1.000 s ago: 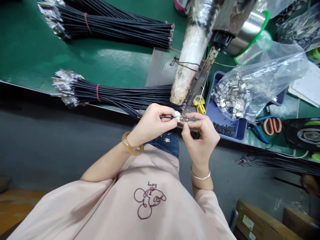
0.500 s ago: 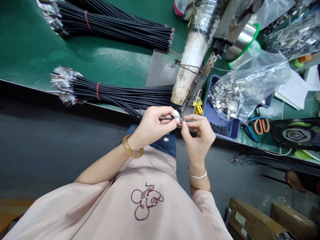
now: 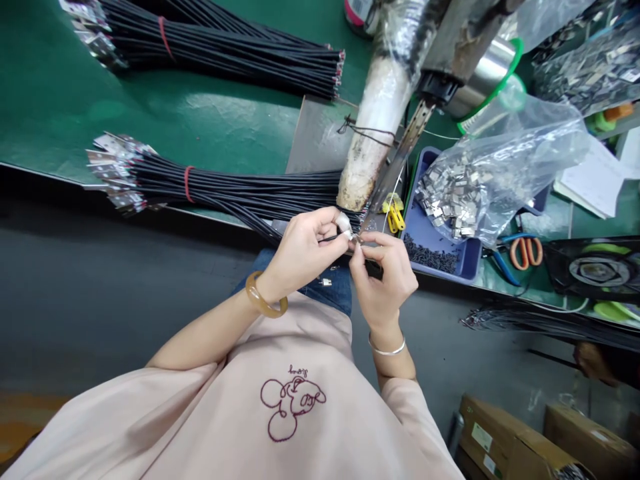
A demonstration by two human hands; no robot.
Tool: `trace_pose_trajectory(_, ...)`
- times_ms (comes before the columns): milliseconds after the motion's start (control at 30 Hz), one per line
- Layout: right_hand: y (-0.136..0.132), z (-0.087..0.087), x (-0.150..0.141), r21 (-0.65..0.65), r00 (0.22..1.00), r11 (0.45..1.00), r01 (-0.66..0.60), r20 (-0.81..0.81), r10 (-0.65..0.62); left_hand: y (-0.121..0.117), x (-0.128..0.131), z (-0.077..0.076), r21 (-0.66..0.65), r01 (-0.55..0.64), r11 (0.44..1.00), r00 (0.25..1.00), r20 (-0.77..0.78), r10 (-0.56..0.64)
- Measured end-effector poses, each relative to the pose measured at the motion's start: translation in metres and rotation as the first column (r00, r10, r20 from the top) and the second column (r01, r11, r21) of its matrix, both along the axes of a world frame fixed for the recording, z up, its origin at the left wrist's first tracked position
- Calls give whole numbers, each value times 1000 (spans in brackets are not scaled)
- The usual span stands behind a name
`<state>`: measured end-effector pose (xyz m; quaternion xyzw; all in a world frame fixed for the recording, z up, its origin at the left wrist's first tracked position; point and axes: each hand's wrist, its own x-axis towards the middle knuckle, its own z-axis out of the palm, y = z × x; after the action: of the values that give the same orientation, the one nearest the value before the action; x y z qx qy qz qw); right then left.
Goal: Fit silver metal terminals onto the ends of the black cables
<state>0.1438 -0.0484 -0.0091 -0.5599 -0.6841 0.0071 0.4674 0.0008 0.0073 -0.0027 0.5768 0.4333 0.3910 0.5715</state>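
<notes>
My left hand (image 3: 315, 241), its fingertips wrapped in white, pinches a black cable (image 3: 327, 238) near its end. Meeting it at the cable's tip, my right hand (image 3: 383, 270) is closed in a pinch on a small metal connector (image 3: 356, 238), mostly hidden by the fingers. Just above the hands, the metal tip of a soldering iron (image 3: 403, 163) slants down beside a thick wrapped white tube (image 3: 367, 153). A bundle of black cables (image 3: 240, 187), tied with a red band, lies behind my left hand along the table edge.
A blue tray (image 3: 467, 263) on the right holds small black pieces and a plastic bag of metal connector shells (image 3: 453, 193). Yellow snips (image 3: 395, 217), orange-handled pliers (image 3: 525, 253) and a solder spool (image 3: 487, 80) are nearby. Another cable bundle (image 3: 225, 50) lies at the back left.
My right hand has shifted slightly left and down, staying at the cable's tip. My left hand has moved a little left with the cable. The view has shifted slightly.
</notes>
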Motion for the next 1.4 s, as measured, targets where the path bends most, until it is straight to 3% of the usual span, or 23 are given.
trace_pose_trajectory(167, 1, -2, 1, -163, 974, 986, -41, -228, 3, 0, -4, 0, 3, 52, 999, 998, 34, -52)
trace_pose_trajectory(367, -1, -2, 2, -14, 992, 1000, 8, -125, -10, 2, -5, 4, -14, 70, 997, 997, 15, -69)
trace_pose_trajectory(600, -2, -1, 5, -166, 974, 986, -13, -225, -25, -1, 0, 1, 31, 4, 1000, 1000, 31, -4)
trace_pose_trajectory(800, -2, -2, 1, -6, 997, 1000, 18, -73, -18, -1, 0, 1, 11, 39, 999, 998, 41, -39)
trace_pose_trajectory(900, -2, -1, 2, -86, 983, 996, 7, -181, -22, 1, -2, 1, 22, 67, 998, 997, 23, -67)
trace_pose_trajectory(1033, -2, 3, 6, -244, 937, 968, -58, -347, -31, 0, 0, 1, 40, 18, 999, 999, 40, -19)
trace_pose_trajectory(1400, -2, 11, 2, -143, 958, 989, -25, -288, -17, -4, 6, 7, 74, -70, 995, 996, 62, 66)
